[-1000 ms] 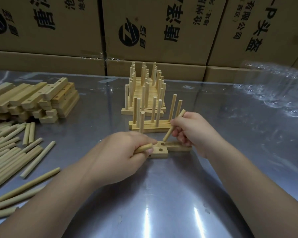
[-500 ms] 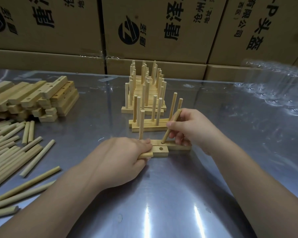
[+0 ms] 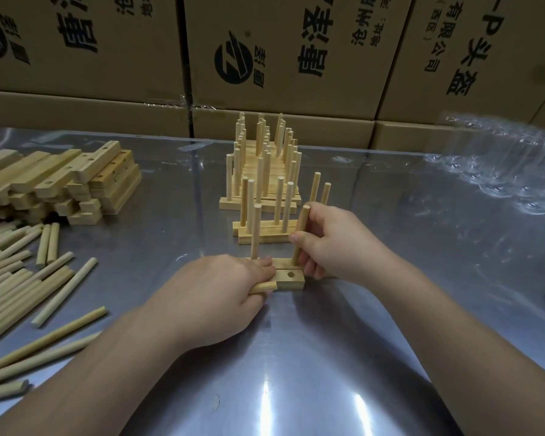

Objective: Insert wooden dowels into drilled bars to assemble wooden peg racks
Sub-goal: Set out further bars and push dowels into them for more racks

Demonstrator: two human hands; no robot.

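**Seating a dowel in a drilled bar**

The right hand (image 3: 334, 243) holds a pale round wooden dowel (image 3: 299, 237) upright, fingers curled round it. The dowel's lower end meets the farther of two pale drilled wooden bars (image 3: 296, 281) lying side by side on the shiny metal table (image 3: 296, 372). The left hand (image 3: 221, 284) rests on the bars' left end, fingers gripping a spare dowel (image 3: 261, 287). Finished peg racks (image 3: 261, 190) stand just behind; loose dowels (image 3: 13, 278) lie left.

Shiny grey metal table (image 3: 422, 215) fills the view, bright streaks of overhead light glaring off its near part. Behind it stands a wall of stacked brown cardboard boxes (image 3: 296, 42) printed with black Chinese characters. Crinkled clear plastic wrapping (image 3: 501, 171) lies far right.
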